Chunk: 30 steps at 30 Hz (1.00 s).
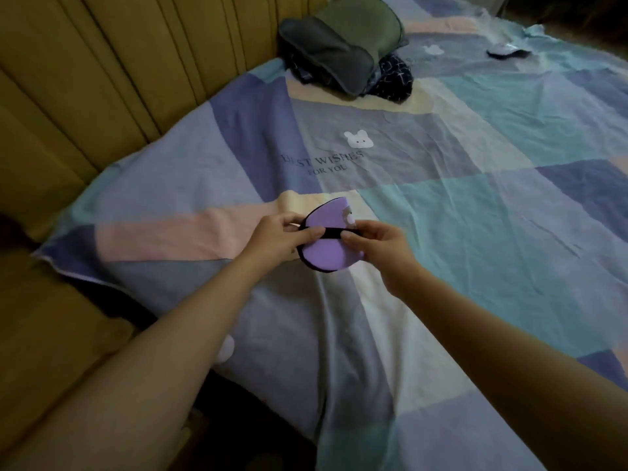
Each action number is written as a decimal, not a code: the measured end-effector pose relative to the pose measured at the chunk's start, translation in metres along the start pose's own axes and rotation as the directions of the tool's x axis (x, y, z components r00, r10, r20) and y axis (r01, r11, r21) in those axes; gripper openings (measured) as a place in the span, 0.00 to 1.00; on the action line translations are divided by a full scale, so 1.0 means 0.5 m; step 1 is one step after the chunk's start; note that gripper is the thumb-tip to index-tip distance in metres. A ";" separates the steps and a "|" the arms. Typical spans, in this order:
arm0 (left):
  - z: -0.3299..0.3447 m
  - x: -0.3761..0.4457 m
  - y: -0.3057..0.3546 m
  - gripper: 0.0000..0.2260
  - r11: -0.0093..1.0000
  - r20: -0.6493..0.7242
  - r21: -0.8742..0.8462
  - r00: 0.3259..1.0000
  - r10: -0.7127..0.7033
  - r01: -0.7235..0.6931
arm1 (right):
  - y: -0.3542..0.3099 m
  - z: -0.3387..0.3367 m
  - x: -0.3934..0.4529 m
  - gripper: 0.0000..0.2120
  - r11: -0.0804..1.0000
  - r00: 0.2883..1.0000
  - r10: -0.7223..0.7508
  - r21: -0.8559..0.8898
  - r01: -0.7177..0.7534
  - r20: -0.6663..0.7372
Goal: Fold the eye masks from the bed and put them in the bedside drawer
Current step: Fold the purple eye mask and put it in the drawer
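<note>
While both hands grip it, the folded purple fabric eye mask with black edging is held just above the bed at the centre of the frame. Its black elastic strap runs across the purple face from left to right. The left hand pinches the mask's left edge, with its fingers closed over the strap end. The right hand pinches the right side, thumb and fingertips closed on the strap and the fabric. A small pale appliqué shows at the mask's upper right edge; its detail cannot be made out.

Under the mask lies the patchwork bed cover in blue, teal, pink and cream blocks, wrinkled, with a white rabbit motif and the printed words "BEST WISHES FOR YOU" above the hands.

At the upper centre of the frame, well apart from the hands, a heap of masks rests on the cover: a dark grey padded eye mask lies over an olive green one, with a navy patterned one touching them at the right. A small pale blue eye mask lies alone at the upper right.

A mustard yellow ribbed upholstered headboard fills the upper left.
</note>
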<state>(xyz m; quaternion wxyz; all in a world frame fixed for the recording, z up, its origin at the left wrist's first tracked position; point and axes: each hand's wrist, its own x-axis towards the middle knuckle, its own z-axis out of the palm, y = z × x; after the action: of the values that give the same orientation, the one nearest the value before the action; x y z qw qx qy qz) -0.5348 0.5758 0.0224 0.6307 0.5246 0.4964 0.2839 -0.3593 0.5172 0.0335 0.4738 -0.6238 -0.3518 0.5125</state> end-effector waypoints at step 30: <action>-0.525 -0.892 -0.783 0.28 0.741 -0.801 0.249 0.563 -0.204 0.623 | 0.578 0.831 -0.370 0.18 0.703 0.784 0.438 -0.711 0.006 0.439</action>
<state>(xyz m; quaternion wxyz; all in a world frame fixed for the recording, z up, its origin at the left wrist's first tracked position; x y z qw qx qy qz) -0.9952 0.1707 -0.1893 0.2663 0.3741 0.8733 0.1630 -0.8191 0.3542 -0.1954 0.0147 -0.6041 -0.5602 0.5666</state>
